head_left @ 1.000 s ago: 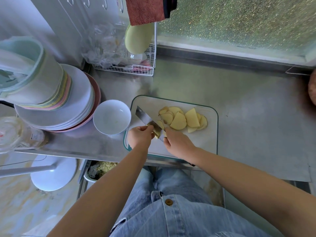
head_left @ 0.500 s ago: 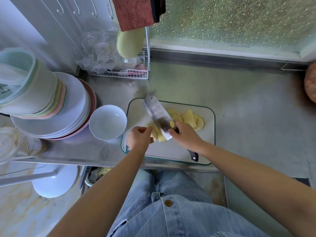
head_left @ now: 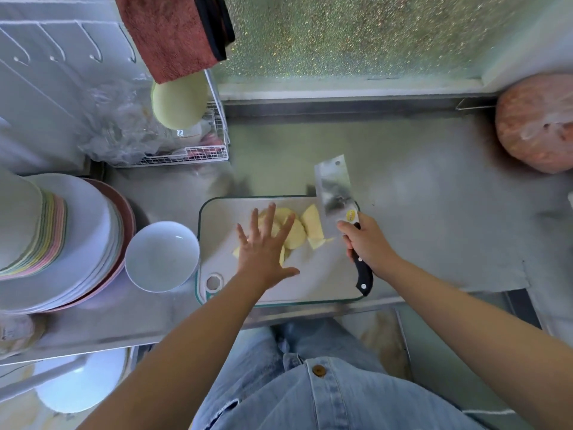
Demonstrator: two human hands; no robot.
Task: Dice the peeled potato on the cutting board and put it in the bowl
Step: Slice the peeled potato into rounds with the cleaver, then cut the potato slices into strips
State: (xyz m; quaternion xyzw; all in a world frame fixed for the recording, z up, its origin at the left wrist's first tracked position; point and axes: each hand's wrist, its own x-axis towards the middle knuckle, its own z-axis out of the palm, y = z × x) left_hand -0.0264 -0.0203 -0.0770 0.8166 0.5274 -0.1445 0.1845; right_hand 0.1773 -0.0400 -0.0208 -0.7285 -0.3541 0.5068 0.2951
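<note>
Left hand (head_left: 263, 252) now splays fingers (head_left: 270, 219) over potato slices (head_left: 311, 225); right hand (head_left: 369, 243) grips cleaver (head_left: 333, 187).

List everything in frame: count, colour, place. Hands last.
potato slices: several, pale yellow, piled on the board, not diced yet
cutting board: one, white with a green rim, counter centre
cleaver: one, steel blade and black handle, over the board's far right corner
bowl: one, white, left of the board, no potato in it
plates: one stack, white over pink, far left
wire rack: one, white, back left
towel: one, red-brown, hanging above the rack
round block: one, reddish, far right
counter: one, steel
left hand: fingers spread over the slices
right hand: grips the cleaver handle
</note>
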